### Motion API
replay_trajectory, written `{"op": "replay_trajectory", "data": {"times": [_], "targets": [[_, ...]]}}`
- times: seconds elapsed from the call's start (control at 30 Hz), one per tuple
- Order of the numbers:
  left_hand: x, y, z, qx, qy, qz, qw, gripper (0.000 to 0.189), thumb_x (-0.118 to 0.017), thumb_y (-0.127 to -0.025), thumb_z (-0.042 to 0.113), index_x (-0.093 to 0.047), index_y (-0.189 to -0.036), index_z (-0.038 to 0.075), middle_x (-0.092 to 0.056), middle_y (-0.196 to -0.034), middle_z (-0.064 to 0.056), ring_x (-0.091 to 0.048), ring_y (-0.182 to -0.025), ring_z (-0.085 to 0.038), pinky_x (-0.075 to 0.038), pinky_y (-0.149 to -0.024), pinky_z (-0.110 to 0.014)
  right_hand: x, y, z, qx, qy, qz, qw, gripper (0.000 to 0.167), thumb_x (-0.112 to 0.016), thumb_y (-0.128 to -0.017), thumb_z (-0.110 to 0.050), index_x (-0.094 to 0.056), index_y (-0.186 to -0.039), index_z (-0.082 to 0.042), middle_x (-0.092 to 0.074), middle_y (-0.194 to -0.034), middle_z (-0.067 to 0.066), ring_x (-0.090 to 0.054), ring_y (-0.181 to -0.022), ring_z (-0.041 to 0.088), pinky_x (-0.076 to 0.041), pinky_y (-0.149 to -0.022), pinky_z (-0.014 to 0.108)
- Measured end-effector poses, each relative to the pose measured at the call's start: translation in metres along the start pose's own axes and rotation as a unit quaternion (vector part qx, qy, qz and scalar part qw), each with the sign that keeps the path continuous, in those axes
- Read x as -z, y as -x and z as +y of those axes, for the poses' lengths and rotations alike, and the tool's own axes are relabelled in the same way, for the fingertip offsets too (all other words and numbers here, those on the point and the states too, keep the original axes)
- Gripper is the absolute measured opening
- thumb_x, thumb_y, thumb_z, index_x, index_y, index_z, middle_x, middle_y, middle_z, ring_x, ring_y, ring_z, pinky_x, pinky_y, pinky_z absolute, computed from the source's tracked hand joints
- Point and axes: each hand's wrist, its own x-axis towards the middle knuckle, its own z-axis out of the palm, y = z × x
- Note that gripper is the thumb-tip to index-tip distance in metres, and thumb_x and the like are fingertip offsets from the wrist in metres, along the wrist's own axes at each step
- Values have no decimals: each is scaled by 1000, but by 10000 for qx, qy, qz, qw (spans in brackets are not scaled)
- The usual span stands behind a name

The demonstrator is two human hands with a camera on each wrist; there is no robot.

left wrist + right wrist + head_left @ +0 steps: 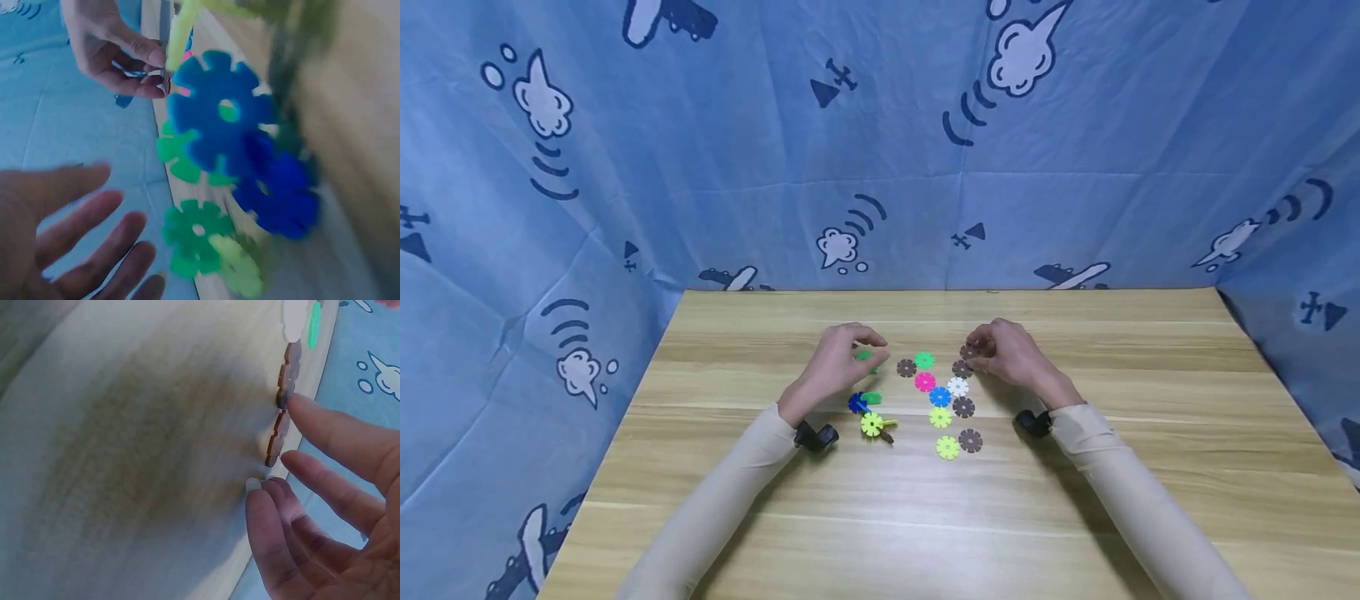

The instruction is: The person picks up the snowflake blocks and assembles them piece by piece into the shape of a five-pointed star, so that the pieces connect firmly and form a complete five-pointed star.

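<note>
In the head view my left hand (842, 358) hovers at the left of the discs, fingers apart and holding nothing. Near it are green interlocking discs (863, 356), partly hidden by the hand. Across the table my right hand (1011, 354) pinches a brown interlocking disc (968, 352) by its edges, thumb on one side and index finger on the other. In the right wrist view this brown disc (278, 439) lies flat, end to end with another brown disc (289, 369). Blue discs (219, 103) look large and blurred in the left wrist view.
Flat discs, including pink (925, 382), white (958, 387), light blue (940, 397) and yellow ones (947, 447), form a loose group mid-table. Joined yellow (872, 424) and dark blue (857, 403) discs stand left of them. A patterned blue cloth (880, 150) hangs behind the wooden table (880, 517).
</note>
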Motion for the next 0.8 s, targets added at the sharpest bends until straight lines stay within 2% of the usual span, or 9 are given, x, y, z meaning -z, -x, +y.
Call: {"op": "replay_trajectory", "data": {"times": [0.13,0.2,0.27,0.5,0.67,0.8], "targets": [[-8,-15,8,-174,-199,-966,9950,29,-82,-92,23,-78,-113,4,-78,-115,-11,-70,-113,-30,-56,-105,-46,-3,-2,3,10,-33,42,10000,33,-84,-86,-12,-73,-114,1,-69,-103,18,-63,-96,31,-55,-84,45],[-12,-21,11,-149,-370,-1314,9905,32,-83,-91,24,-78,-114,3,-78,-115,-12,-70,-112,-29,-56,-105,-44,-4,-3,5,-9,-37,86,10000,31,-84,-87,-14,-73,-112,0,-69,-103,18,-63,-95,30,-54,-84,44],[-15,-25,13,-60,-573,-1523,9866,33,-84,-90,25,-77,-115,3,-78,-115,-11,-69,-110,-27,-56,-102,-42,-6,-3,6,-27,-28,126,9999,29,-84,-87,-15,-73,-111,0,-69,-102,17,-62,-93,29,-53,-83,43],[-19,-30,17,157,-870,-1592,9833,33,-87,-87,26,-79,-113,7,-78,-112,-8,-65,-102,-24,-53,-90,-35,-6,-3,9,73,-44,244,9997,24,-82,-89,-13,-74,-107,0,-68,-98,17,-61,-90,28,-51,-80,40],[-21,-32,18,183,-899,-1617,9826,37,-89,-84,27,-79,-114,7,-77,-108,-6,-57,-93,-20,-45,-80,-29,-2,0,10,-124,-231,215,9994,24,-83,-88,-13,-73,-105,-1,-71,-98,17,-63,-90,28,-53,-81,40],[-22,-32,18,172,-982,-1604,9820,38,-89,-84,27,-79,-114,7,-75,-105,-6,-54,-90,-18,-44,-79,-28,0,2,14,-207,-341,213,9990,24,-84,-88,-14,-72,-103,0,-72,-99,17,-65,-88,27,-55,-82,40]]}}
